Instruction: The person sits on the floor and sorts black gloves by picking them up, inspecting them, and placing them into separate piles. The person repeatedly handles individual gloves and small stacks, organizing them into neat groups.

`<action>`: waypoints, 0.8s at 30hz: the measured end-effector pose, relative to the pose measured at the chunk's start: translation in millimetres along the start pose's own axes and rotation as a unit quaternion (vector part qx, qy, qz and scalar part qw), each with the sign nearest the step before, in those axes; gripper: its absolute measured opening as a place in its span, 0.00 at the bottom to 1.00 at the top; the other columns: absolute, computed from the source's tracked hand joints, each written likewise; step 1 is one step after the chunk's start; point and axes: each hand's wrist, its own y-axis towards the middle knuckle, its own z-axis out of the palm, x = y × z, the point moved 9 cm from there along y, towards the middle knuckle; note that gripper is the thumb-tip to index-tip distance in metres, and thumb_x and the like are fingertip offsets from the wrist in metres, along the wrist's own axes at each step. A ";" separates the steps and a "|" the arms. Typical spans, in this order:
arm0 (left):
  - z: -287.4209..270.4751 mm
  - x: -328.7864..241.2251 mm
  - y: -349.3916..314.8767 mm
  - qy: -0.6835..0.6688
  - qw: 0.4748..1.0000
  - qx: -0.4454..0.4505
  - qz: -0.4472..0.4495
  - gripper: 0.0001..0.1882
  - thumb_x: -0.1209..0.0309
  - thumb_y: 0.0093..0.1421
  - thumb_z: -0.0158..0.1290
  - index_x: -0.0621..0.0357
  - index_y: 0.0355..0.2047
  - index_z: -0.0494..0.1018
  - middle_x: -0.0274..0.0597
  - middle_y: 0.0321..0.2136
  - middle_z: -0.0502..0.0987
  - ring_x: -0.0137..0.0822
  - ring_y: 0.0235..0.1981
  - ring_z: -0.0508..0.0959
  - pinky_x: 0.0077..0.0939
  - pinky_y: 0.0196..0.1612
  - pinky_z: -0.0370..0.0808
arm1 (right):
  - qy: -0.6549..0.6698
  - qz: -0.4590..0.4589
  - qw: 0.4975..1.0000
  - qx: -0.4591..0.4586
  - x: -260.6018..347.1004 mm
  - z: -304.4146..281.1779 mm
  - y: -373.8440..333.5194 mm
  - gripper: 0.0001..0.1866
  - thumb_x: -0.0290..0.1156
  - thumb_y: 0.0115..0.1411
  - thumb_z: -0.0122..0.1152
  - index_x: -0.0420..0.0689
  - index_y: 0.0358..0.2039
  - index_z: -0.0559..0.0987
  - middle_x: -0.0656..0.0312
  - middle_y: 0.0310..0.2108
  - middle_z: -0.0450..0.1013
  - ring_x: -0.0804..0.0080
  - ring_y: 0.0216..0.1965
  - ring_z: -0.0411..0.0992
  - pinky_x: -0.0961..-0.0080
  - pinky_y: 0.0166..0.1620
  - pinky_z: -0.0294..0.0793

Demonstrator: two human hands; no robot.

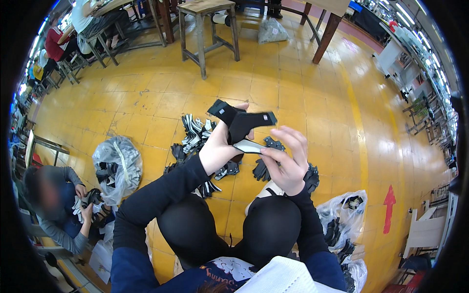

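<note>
My left hand point(221, 146) is wrapped round the middle of black fabric pieces point(240, 127) that look like a pair of gloves. Their two cuff-like ends spread apart, each with a small pale label. A greyish-white flap point(249, 146) sticks out toward the right. My right hand point(288, 163) pinches the tip of that flap between thumb and finger, with the other fingers raised. Below my hands, black-and-white gloves point(193, 133) lie heaped on the floor, and dark gloves point(262, 168) lie partly behind my right hand.
A clear plastic bag point(119, 163) of gloves stands at the left, near a seated person point(63, 205) handling gloves. Another open bag point(354, 202) with gloves lies by my right side. Ahead stands a wooden stool point(207, 10). A red arrow point(388, 210) marks the yellow floor.
</note>
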 end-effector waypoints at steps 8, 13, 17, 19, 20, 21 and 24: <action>13.6 67.2 -14.9 -0.163 0.941 -0.025 -0.297 0.16 0.82 0.57 0.48 0.63 0.47 0.66 0.43 0.39 0.74 0.37 0.43 0.75 0.31 0.51 0.71 | 0.392 0.352 0.846 -0.082 -67.5 -3.4 -97.6 0.06 0.14 0.58 0.56 0.35 0.36 0.75 0.55 0.35 0.78 0.70 0.36 0.77 0.77 0.42 0.76; 17.8 75.2 -16.4 -0.135 0.940 0.012 -0.312 0.10 0.67 0.67 0.46 0.59 0.44 0.64 0.38 0.33 0.73 0.34 0.35 0.74 0.27 0.42 0.73 | 0.389 0.445 0.805 -0.047 -71.3 -15.6 -169.3 0.06 0.15 0.59 0.55 0.33 0.37 0.77 0.56 0.34 0.77 0.73 0.31 0.77 0.80 0.37 0.77; 4.0 62.4 -9.6 0.039 0.968 0.039 -0.247 0.09 0.69 0.62 0.53 0.56 0.40 0.66 0.32 0.27 0.70 0.25 0.26 0.68 0.19 0.32 0.66 | 0.293 0.562 0.755 -0.166 -114.1 -46.0 -246.3 0.06 0.20 0.60 0.57 0.35 0.38 0.78 0.60 0.34 0.77 0.75 0.29 0.77 0.80 0.36 0.77; -14.2 65.5 -12.7 0.180 0.940 0.043 -0.286 0.17 0.74 0.52 0.61 0.58 0.41 0.69 0.32 0.28 0.72 0.23 0.26 0.69 0.18 0.33 0.67 | 0.253 0.620 0.721 -0.181 -148.4 -63.3 -295.1 0.07 0.22 0.61 0.58 0.36 0.39 0.78 0.61 0.35 0.76 0.75 0.30 0.76 0.80 0.36 0.77; 6.1 52.8 -5.9 0.139 0.964 0.061 -0.217 0.24 0.77 0.48 0.63 0.60 0.46 0.69 0.35 0.31 0.75 0.23 0.30 0.72 0.18 0.37 0.69 | 0.228 0.637 0.717 -0.170 -173.2 -74.8 -321.3 0.08 0.23 0.61 0.57 0.36 0.40 0.78 0.61 0.36 0.76 0.76 0.32 0.75 0.80 0.36 0.77; 5.6 51.6 -7.1 0.187 0.951 0.080 -0.231 0.26 0.77 0.47 0.63 0.61 0.47 0.69 0.36 0.34 0.76 0.24 0.35 0.74 0.20 0.41 0.71 | 0.212 0.659 0.704 -0.160 -193.8 -78.5 -346.1 0.09 0.24 0.61 0.58 0.36 0.41 0.78 0.60 0.37 0.76 0.76 0.33 0.75 0.80 0.36 0.77; -4.8 62.5 0.8 0.412 0.889 0.122 -0.157 0.21 0.66 0.47 0.66 0.65 0.37 0.73 0.39 0.27 0.76 0.28 0.31 0.74 0.24 0.35 0.70 | 0.136 0.675 0.717 -0.109 -254.8 -104.2 -430.2 0.11 0.28 0.61 0.60 0.36 0.42 0.78 0.63 0.36 0.75 0.78 0.35 0.72 0.82 0.35 0.74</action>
